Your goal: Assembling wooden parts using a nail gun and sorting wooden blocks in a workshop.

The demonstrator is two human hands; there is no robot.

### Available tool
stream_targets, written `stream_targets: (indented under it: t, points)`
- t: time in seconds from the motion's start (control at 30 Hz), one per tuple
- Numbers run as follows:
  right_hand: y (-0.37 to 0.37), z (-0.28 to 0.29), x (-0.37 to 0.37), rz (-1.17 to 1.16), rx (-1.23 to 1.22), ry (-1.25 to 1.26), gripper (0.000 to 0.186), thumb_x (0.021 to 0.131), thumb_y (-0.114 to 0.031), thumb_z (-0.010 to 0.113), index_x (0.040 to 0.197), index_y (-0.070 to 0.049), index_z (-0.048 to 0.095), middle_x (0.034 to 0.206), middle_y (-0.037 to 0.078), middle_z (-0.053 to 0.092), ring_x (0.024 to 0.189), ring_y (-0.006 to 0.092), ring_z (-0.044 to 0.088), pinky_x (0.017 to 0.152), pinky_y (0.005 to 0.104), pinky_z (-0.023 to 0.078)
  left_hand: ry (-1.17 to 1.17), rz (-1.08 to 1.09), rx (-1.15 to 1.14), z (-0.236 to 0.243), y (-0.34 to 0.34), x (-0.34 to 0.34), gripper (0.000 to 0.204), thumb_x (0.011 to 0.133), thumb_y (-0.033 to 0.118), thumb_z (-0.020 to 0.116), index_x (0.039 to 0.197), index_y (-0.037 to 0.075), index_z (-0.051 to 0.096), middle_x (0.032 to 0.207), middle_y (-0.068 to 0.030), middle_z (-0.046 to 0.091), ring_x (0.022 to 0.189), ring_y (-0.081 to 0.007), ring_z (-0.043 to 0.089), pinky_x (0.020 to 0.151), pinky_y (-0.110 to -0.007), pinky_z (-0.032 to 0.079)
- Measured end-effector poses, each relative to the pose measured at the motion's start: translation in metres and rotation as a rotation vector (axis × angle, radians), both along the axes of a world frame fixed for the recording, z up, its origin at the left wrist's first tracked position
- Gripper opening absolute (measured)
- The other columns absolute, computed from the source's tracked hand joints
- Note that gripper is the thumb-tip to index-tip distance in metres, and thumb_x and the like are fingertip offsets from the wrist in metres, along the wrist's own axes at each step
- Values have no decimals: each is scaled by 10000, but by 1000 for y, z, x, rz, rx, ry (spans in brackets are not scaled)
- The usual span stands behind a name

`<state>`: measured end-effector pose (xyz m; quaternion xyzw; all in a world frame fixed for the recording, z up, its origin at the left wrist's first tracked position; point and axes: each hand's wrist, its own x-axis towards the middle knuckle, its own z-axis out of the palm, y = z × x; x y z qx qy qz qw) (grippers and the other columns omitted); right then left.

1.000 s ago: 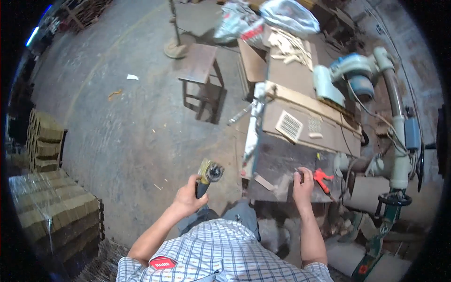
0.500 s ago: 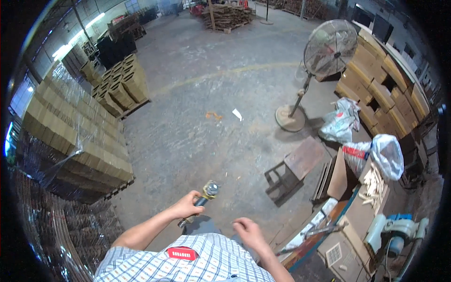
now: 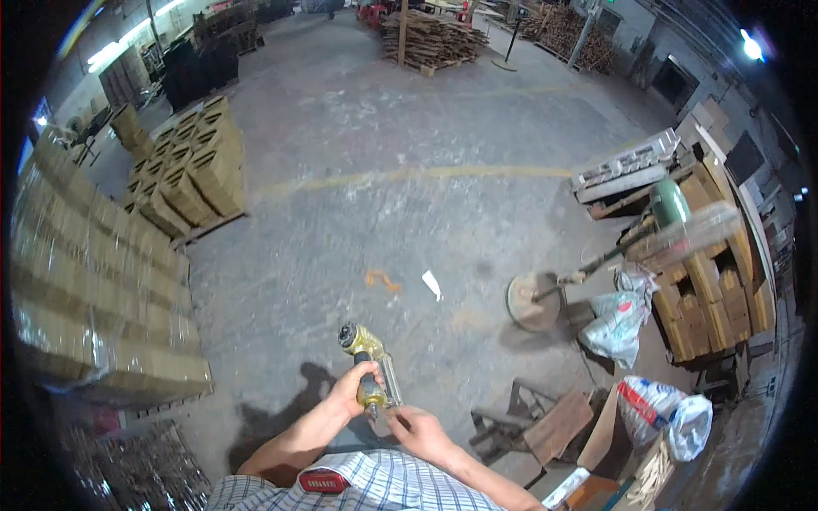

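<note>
My left hand (image 3: 351,396) grips a yellow-and-black hand tool (image 3: 375,349), which has a dark round head at its upper end and a metal fitting at its lower end. My right hand (image 3: 413,430) is at that lower end, fingers closed; what exactly they hold is too small to make out. Below both forearms is my checked shirt. On the floor ahead lie a white scrap (image 3: 430,284) and a crumpled orange strip (image 3: 382,281).
Wrapped stacks (image 3: 111,307) and hollow tan blocks on pallets (image 3: 187,170) line the left. At right stand a pedestal fan (image 3: 532,302), plastic sacks (image 3: 613,328), cardboard cartons (image 3: 716,298), a wooden stool (image 3: 558,426) and a bench end. Wood piles (image 3: 430,43) are far ahead.
The view has swung from the bench and machine toward the open floor. My right hand has left the bench and joined my left at the tool, which is now turned head-up to the left.
</note>
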<state>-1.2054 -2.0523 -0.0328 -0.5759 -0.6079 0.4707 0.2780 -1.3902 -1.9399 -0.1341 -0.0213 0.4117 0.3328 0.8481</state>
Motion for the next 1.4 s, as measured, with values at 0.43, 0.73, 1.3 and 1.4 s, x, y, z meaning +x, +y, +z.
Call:
stream_targets:
  t: [0.43, 0.73, 1.3, 1.4]
  points:
    - [425, -79, 211, -444, -265, 63, 283, 1038, -255, 616, 1091, 11, 695, 867, 61, 723, 763, 121, 650, 705, 303, 529, 408, 68, 116, 16, 464, 7, 250, 931, 286, 674, 770, 107, 607, 710, -54, 619, 693, -232, 635, 675, -416, 561]
    - [845, 10, 340, 44, 108, -4, 184, 1006, -189, 644, 1065, -16, 671, 940, 116, 724, 835, 227, 684, 780, 347, 543, 363, 235, 77, -20, 627, -1, 212, 866, 248, 641, 723, 112, 565, 680, -65, 603, 672, -272, 637, 625, -423, 560]
    - [1295, -45, 719, -465, -255, -111, 339, 993, -258, 646, 1195, 9, 694, 958, 147, 757, 834, 214, 730, 754, 371, 565, 326, 253, 205, 36, 1359, 431, 206, 907, 229, 704, 795, 117, 571, 693, -33, 600, 638, -232, 616, 637, -418, 539]
    - [1404, -31, 755, -369, -118, -125, 357, 981, -277, 649, 1196, 5, 686, 1011, 219, 741, 902, 336, 732, 791, 417, 561, 439, 202, 331, 51, 1418, 496, 192, 941, 260, 665, 847, 116, 580, 763, -51, 605, 726, -239, 634, 682, -413, 547]
